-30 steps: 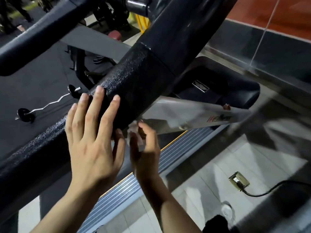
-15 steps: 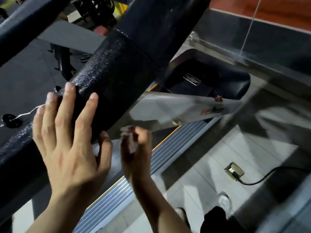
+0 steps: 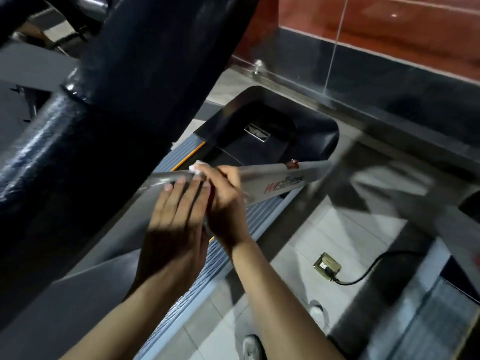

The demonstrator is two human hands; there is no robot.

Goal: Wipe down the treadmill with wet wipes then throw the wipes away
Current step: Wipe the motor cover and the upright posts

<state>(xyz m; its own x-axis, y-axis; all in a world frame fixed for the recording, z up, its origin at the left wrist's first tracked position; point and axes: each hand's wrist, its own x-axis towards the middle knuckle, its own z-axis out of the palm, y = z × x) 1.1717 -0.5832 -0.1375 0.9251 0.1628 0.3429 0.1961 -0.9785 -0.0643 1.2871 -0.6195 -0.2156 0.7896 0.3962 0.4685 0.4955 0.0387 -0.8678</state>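
A treadmill fills the view: its thick black handrail crosses the upper left, and a silver upright post with red lettering slants down to the black motor cover. My right hand grips a crumpled white wet wipe and presses it on the silver post near the handrail. Beside it, my left hand lies with straight fingers flat against the lower face of the same post. Most of the wipe is hidden inside my right hand.
A ribbed grey side rail with an orange edge runs under my arms. On the tiled floor at the right sits a brass floor socket with a black cable. A red and black wall stands behind.
Both hands left the black handrail and moved down and right onto the silver post. The wipe now presses on the post's top edge. The camera swung to the right.
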